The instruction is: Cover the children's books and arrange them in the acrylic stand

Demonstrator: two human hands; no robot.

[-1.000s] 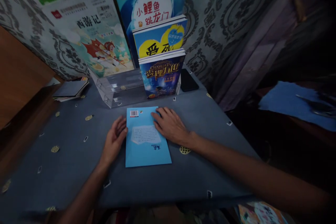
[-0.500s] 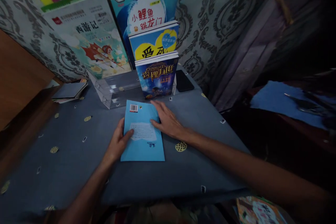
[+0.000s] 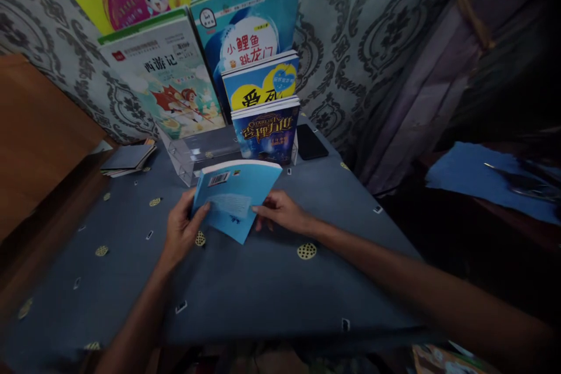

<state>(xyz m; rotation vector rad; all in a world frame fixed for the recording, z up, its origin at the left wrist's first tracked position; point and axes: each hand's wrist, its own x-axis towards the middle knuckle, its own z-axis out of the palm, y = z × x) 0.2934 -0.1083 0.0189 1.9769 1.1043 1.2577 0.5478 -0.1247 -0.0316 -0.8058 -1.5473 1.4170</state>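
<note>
A light-blue paperback book (image 3: 232, 201) is tilted up above the table, its back cover with a barcode facing me. My left hand (image 3: 182, 225) grips its left edge, thumb across the cover. On the right edge, my right hand (image 3: 280, 211) pinches the book, thumb on the cover and the other fingers partly behind it. Just beyond stands a clear acrylic book stand (image 3: 179, 160). Its front right slot holds dark-blue books (image 3: 265, 131), with yellow-and-blue books (image 3: 263, 85) behind them.
Larger picture books, among them a pale one (image 3: 175, 82) and a teal one (image 3: 249, 23), stand at the back. A black phone-like slab (image 3: 311, 141) lies right of the stand. Small booklets (image 3: 129, 158) are stacked at left. Glasses (image 3: 521, 178) rest on blue cloth (image 3: 451, 172) at right.
The light-blue book has come up off the table and tilted, its cover bending. My right hand has slid down its right edge and now grips it. The view has shifted slightly.
</note>
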